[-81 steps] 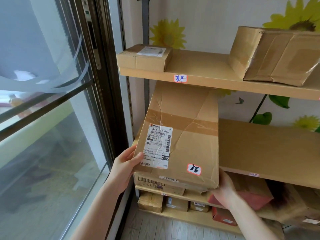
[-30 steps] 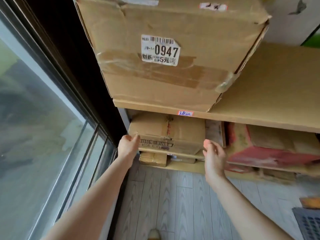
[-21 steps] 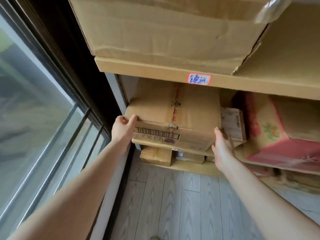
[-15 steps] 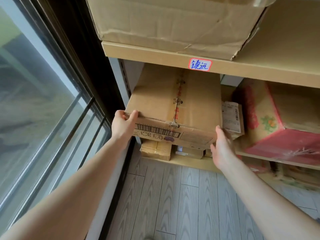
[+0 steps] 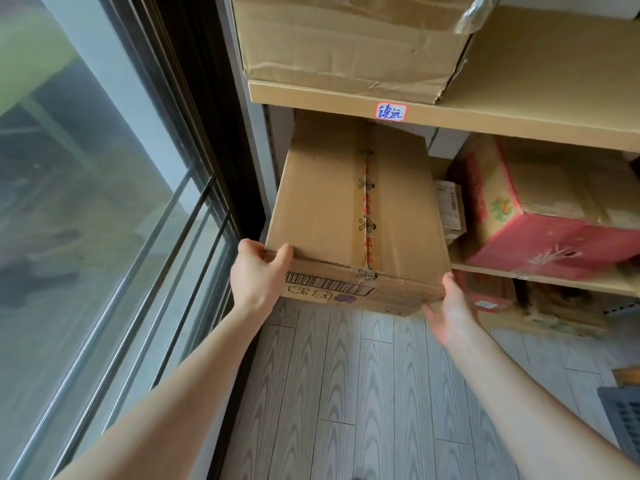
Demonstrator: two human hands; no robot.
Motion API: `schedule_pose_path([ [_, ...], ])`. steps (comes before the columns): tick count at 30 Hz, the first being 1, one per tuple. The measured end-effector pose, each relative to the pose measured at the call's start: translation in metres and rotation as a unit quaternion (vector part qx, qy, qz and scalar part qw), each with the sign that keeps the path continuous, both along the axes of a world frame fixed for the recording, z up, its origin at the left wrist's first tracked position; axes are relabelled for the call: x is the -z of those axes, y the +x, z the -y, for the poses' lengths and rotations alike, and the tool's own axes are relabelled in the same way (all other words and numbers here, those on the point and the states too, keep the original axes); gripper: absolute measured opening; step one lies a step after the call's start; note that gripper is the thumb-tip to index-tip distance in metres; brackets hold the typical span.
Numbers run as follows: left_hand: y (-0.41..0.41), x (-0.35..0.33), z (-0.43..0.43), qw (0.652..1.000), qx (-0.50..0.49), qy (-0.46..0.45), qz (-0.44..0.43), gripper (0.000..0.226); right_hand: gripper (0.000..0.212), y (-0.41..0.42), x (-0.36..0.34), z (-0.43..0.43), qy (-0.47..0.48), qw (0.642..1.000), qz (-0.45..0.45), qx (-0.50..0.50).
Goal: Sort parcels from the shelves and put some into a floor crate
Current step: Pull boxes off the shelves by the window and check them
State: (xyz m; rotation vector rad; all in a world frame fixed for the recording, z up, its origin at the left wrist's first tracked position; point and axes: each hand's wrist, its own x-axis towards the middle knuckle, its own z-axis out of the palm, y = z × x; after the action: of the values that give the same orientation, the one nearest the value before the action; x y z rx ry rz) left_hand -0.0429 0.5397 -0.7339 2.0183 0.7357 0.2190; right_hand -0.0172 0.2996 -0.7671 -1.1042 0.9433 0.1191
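Cardboard parcel (image 5: 353, 209) sits half out of the bay under the labelled shelf board (image 5: 485, 124), its near end hanging over the floor (image 5: 346, 393) and tipped toward me. My left hand (image 5: 258, 275) grips the near left top corner, thumb and fingers curled over the edge. My right hand (image 5: 450, 310) cups the near right bottom corner, fingers tucked beneath. I'd draw it straight out and level, clear of the small packet (image 5: 448, 209) and red box (image 5: 554, 233) beside it, and drop my left hand lower before the full weight comes free.
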Motion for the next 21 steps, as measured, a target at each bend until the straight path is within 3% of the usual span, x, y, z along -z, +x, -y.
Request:
schedule_pose_path([
  [3,-0.017,-0.022,0.003,0.998,0.016,0.043,0.035,0.035,0.046,-0.02,-0.001,0.001,0.026,1.0,0.0,0.015],
  [13,-0.06,-0.044,0.013,0.954,0.056,0.098,0.278,0.044,0.043,-0.057,0.011,-0.009,0.136,0.989,-0.06,-0.01],
  [15,-0.059,-0.039,0.005,0.971,0.047,0.069,0.223,0.047,0.043,-0.053,0.017,-0.007,0.121,0.99,-0.074,-0.022],
  [17,-0.058,-0.041,-0.004,0.995,0.046,-0.021,0.083,0.091,0.043,-0.048,0.022,-0.001,0.09,0.991,-0.088,-0.04],
  [19,-0.055,-0.045,-0.008,0.988,0.047,-0.144,0.001,0.13,0.041,-0.042,0.023,0.004,0.062,0.991,-0.097,-0.061],
  [21,-0.051,-0.05,-0.007,0.979,0.03,-0.201,-0.025,0.115,0.037,-0.039,0.019,0.004,-0.011,0.989,-0.101,-0.107],
])
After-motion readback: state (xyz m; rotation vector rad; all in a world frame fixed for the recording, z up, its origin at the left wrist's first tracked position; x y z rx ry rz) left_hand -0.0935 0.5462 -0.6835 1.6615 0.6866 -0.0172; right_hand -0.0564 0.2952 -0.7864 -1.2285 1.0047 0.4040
